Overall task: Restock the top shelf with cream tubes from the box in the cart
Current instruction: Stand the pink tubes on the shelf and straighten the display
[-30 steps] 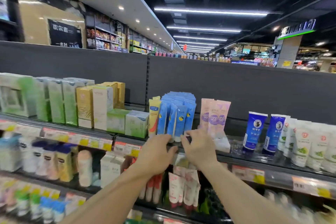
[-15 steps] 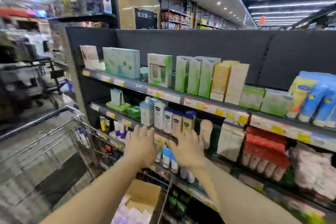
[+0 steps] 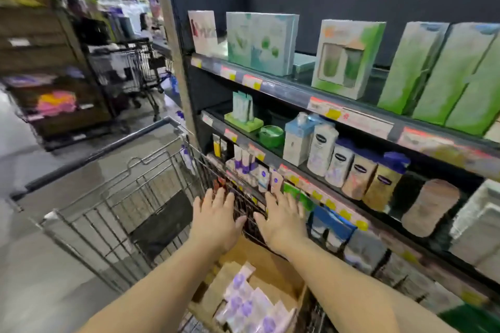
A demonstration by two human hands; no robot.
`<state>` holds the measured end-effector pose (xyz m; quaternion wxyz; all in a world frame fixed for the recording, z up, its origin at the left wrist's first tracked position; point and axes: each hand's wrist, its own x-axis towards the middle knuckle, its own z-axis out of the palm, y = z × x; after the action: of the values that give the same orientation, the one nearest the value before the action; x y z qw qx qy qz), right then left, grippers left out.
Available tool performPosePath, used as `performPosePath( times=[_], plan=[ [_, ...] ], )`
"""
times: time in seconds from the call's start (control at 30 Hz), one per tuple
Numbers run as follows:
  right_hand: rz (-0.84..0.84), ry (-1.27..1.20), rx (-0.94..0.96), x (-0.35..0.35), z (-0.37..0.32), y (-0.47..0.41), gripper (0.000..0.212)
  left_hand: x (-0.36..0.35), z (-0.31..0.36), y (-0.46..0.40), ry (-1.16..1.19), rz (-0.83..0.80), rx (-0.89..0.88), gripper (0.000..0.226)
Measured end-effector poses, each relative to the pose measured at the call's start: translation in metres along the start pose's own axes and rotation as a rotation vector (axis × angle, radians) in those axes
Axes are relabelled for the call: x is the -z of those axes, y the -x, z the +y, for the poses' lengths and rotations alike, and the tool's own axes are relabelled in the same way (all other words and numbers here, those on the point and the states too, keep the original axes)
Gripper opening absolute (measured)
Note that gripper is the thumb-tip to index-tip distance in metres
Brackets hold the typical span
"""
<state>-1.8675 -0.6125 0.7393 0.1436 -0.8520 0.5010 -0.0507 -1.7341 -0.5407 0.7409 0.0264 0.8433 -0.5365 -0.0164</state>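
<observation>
A wire cart (image 3: 113,213) beside the shelves holds an open cardboard box (image 3: 273,273) of white cream tubes (image 3: 246,303) with purple print, lying flat, long axes running roughly toward the shelving, though blur hides which end is the cap. Both hands, left (image 3: 216,220) and right (image 3: 282,220), hover empty with fingers spread above the box. The top shelf (image 3: 295,89) carries green and white cartons.

The wire cart (image 3: 113,213) carries an open cardboard box (image 3: 273,267) of pale cream tubes (image 3: 249,305).
</observation>
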Motion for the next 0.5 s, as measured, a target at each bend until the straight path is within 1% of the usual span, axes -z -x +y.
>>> performPosePath(
  times=[0.1, 0.3, 0.4, 0.5],
  plan=[
    [-0.044, 0.002, -0.023, -0.028, 0.006, -0.024, 0.065, -0.027, -0.007, -0.024, 0.047, -0.022, 0.011, 0.069],
    [-0.160, 0.020, -0.130, -0.086, 0.024, -0.054, 0.064, -0.087, -0.016, -0.059, 0.125, -0.160, -0.045, 0.069],
    [-0.218, 0.021, -0.220, -0.115, 0.030, -0.067, 0.064, -0.121, -0.023, -0.080, 0.152, -0.222, -0.102, 0.068],
    [-0.270, 0.013, -0.338, -0.142, 0.035, -0.073, 0.063, -0.157, -0.030, -0.096, 0.129, -0.294, -0.194, 0.069]
  ],
)
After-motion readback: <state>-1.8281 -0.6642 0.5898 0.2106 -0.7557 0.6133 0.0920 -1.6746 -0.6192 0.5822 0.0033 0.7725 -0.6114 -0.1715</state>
